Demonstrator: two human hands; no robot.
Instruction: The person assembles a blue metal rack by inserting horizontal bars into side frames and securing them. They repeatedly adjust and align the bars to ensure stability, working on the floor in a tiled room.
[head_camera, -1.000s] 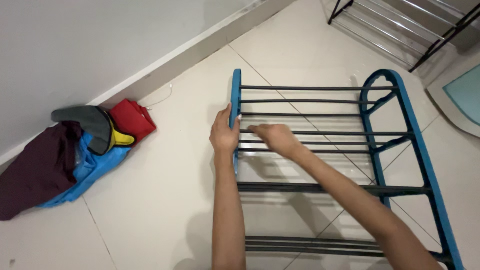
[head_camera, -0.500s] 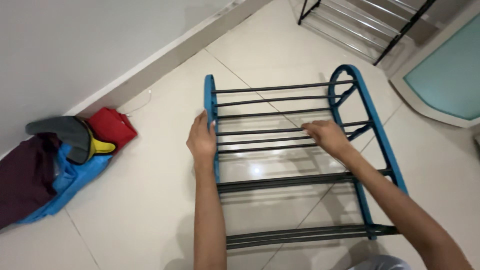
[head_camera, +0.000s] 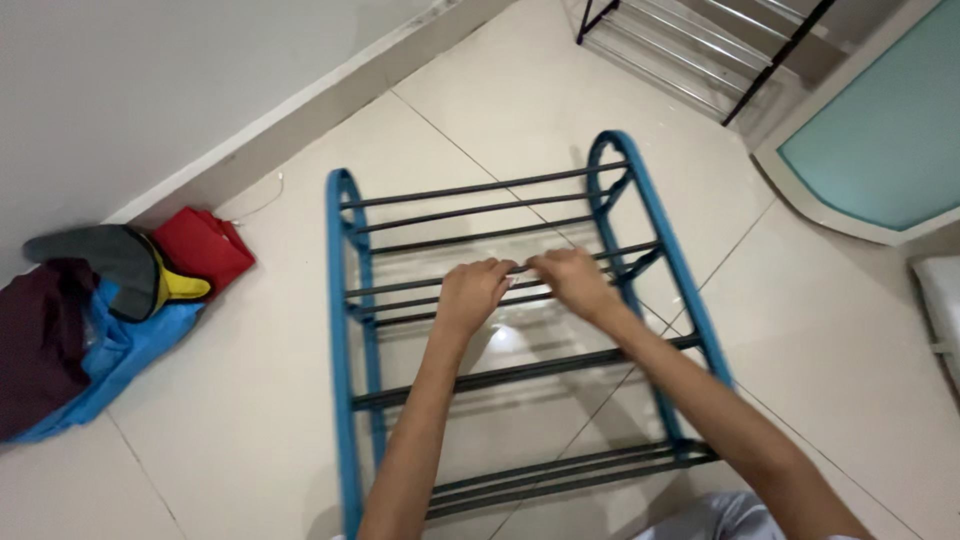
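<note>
A shoe rack with blue side frames (head_camera: 341, 330) and dark metal rods lies on the pale tiled floor in front of me. My left hand (head_camera: 472, 293) and my right hand (head_camera: 570, 280) sit side by side at the middle of the rack. Both are curled around the same dark rod (head_camera: 400, 286) of the second tier. The fingertips of the two hands nearly touch.
A pile of coloured cloth bags (head_camera: 95, 320), red, blue, grey and maroon, lies against the wall at the left. A black and chrome rack (head_camera: 690, 50) stands at the top. A pale green mat (head_camera: 880, 140) lies at the right.
My left hand left the blue left side frame and moved right onto the middle rod. My right hand slid left along the rod to meet it. The view shifted so the rack sits further left.
</note>
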